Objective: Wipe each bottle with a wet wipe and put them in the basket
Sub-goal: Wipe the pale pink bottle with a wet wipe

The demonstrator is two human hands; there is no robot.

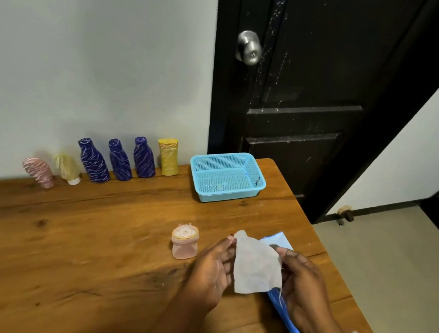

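Both hands hold a white wet wipe (256, 267) spread between them above the table. My left hand (209, 274) pinches its top left corner and my right hand (300, 283) grips its right edge. Under the wipe lies a blue wipe packet (287, 320). A small pink bottle (184, 242) stands just left of my left hand. Along the wall stand several bottles: a pink one (39, 172), a pale yellow one (68, 168), three purple ones (93, 160) (119, 160) (144, 158) and a yellow one (168, 157). A light blue basket (259, 184) sits empty at the back right.
The wooden table (76, 245) ends at its right edge close to my right hand. A dark door (321, 82) with a metal knob (249, 48) stands behind the basket. Beige floor (394, 273) lies to the right.
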